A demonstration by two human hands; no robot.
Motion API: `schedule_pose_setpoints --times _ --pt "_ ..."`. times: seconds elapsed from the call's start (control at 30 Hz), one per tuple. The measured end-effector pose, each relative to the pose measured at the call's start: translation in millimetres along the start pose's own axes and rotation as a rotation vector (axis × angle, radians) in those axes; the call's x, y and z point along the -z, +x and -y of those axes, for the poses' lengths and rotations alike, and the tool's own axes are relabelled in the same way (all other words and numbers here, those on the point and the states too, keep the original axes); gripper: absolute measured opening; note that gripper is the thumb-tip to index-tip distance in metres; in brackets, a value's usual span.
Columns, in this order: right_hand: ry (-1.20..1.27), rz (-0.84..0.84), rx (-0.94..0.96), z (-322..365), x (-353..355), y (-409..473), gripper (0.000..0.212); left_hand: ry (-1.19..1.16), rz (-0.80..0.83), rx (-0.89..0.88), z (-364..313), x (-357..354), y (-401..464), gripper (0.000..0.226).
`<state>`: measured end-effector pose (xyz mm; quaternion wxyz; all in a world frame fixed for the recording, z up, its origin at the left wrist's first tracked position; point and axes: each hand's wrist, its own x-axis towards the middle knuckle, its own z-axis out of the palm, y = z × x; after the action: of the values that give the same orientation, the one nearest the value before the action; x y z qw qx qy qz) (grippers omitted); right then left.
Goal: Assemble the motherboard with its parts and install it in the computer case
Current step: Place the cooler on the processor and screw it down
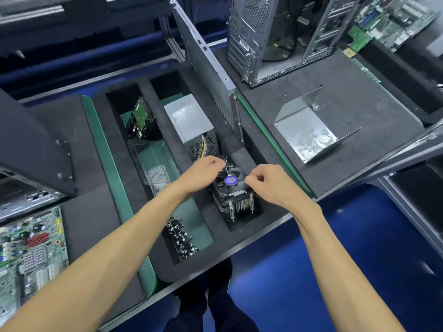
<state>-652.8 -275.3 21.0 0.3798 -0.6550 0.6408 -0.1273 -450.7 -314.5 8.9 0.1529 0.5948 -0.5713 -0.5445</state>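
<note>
Far left on the dark foam-covered surface (354, 97) there's a motherboard (31, 248) lying flat, with a black case panel (36, 149) leaning up just behind it; can't read any print on the board from here. Next over is the black foam tray (158, 121) with its cut-out pockets: a hard drive (140, 118) standing on edge in the back-left pocket, a clear plastic box (155, 164) in front of it, and a heap of small black screws (182, 240) in the near pocket. The right column has a grey power supply (189, 118) with its bundle of coloured wires, and right in front of that the CPU cooler (233, 192), fan on top of finned heatsink, sitting in its own pocket. It's got a round purple sticker on the hub but the writing is too blurry to make out. Left hand (203, 173) has its fingers curled in, pinching the cooler's thin wires at the back-left of the fan; right hand (271, 183) is curled on the fan's right edge, gripping it. Further right, a bent sheet-metal bracket (309, 130) lies open, an empty upright computer case (275, 37) stands behind it, and another green board (395, 20) is at the far corner. Blue floor (299, 271) below.
</note>
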Motion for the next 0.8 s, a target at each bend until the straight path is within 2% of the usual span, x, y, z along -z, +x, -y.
schedule_pose_setpoints --times 0.13,0.3,0.4,0.5,0.63,0.7,0.8 --pt "0.061 0.033 -0.035 -3.3 -0.1 -6.0 0.045 -0.008 0.035 0.062 -0.7 -0.9 4.1 0.014" --pt "0.124 0.137 -0.083 -7.5 3.5 -10.8 0.038 0.133 0.037 0.013 -8.0 -9.5 4.2 0.024" --pt "0.155 0.143 -0.085 -7.6 5.4 -11.4 0.034 0.206 -0.022 0.005 -13.0 -11.0 2.9 0.031" --pt "0.193 0.132 -0.077 -8.2 7.5 -10.2 0.034 0.175 -0.11 0.002 -14.2 -6.7 2.7 0.038" --pt "0.212 0.138 -0.072 -8.0 9.1 -6.8 0.033 0.227 -0.124 -0.044 -15.5 -0.4 0.6 0.038" --pt "0.222 0.123 -0.078 -9.4 9.8 -4.5 0.032 0.186 -0.177 -0.07 -20.8 8.3 2.8 0.036" --pt "0.247 0.105 -0.073 -12.3 13.0 -1.2 0.035 -0.092 -0.235 -0.019 -31.8 23.8 9.7 0.027"
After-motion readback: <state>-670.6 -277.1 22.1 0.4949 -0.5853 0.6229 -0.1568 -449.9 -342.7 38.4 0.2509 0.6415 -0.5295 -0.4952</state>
